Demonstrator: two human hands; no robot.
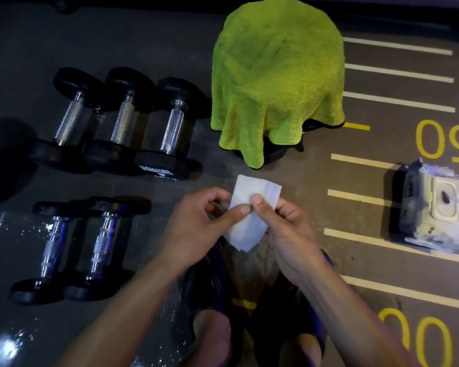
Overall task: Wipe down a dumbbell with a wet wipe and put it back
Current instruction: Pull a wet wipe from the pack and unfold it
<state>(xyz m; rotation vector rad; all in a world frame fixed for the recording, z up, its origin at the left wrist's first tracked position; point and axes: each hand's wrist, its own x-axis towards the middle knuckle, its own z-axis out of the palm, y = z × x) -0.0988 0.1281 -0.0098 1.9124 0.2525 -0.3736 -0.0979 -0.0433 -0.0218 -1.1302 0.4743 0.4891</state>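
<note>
A white wet wipe [252, 202] hangs partly folded between both hands above the floor. My left hand [196, 223] pinches its left edge with thumb and fingers. My right hand [284, 229] pinches its middle, thumb on top. Three black dumbbells with chrome handles lie in a row at the upper left, the nearest being the right one [170, 128]. Two smaller dumbbells [77, 247] lie side by side at the lower left. Neither hand touches a dumbbell.
A green towel [276, 75] drapes over a dark object ahead. A wet wipe pack [432, 207] with its lid open lies on the floor at the right. My shoes [249, 300] are below the hands. White and yellow lines and numbers mark the floor.
</note>
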